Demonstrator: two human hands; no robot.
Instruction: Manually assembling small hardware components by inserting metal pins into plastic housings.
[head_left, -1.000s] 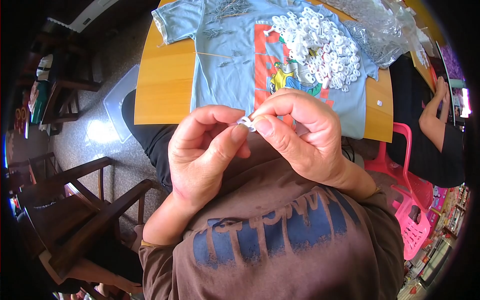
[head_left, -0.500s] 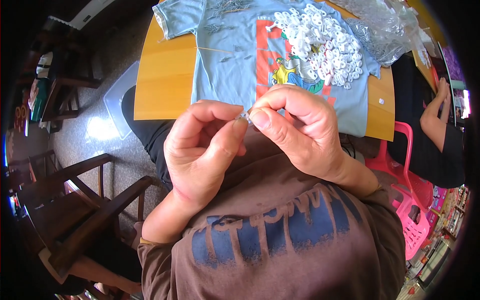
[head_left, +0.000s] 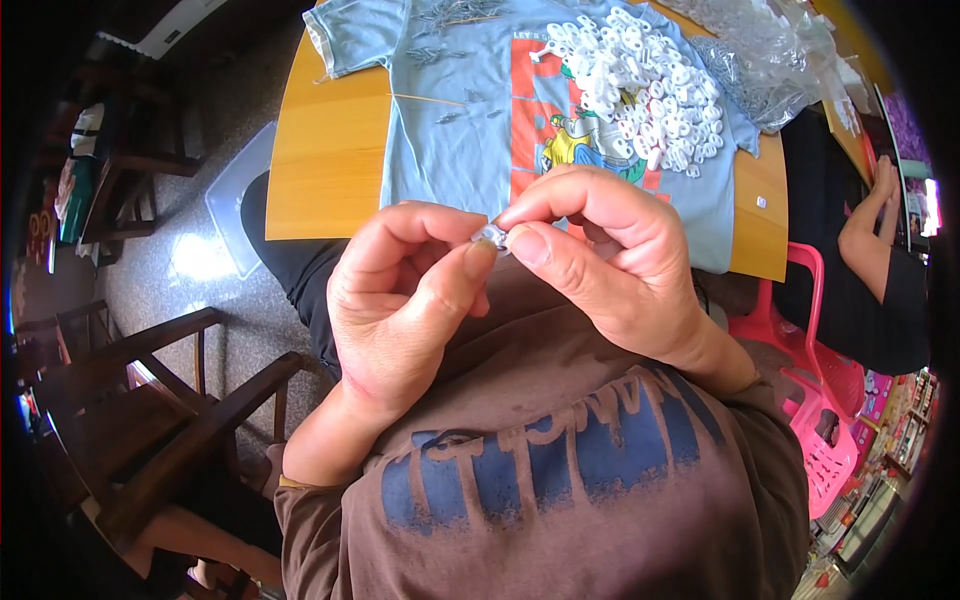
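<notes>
Held up over the near table edge, a small white-and-grey plastic piece (head_left: 495, 237) sits between my two hands. My left hand (head_left: 395, 295) pinches its left side between thumb and index finger. From the right, the thumb and index fingertip of my right hand (head_left: 610, 265) close on the same piece. Fingertips cover much of it, so its exact kind is unclear. Beyond my hands, many small white looped plastic pieces (head_left: 655, 95) lie heaped on a light blue T-shirt (head_left: 440, 165). Small grey pieces (head_left: 465, 108) are scattered on the shirt's left part, near a thin stick (head_left: 425, 99).
The shirt is spread over a wooden table (head_left: 325, 150). Clear plastic bags (head_left: 780, 65) with grey pieces lie at the far right. One small white piece (head_left: 762, 202) rests near the right edge. A pink chair (head_left: 825, 350) and another person's arm (head_left: 865, 235) are at right.
The fingertips of my right hand have shifted slightly, and its thumb has moved a little right. More of the small piece now shows between my hands.
</notes>
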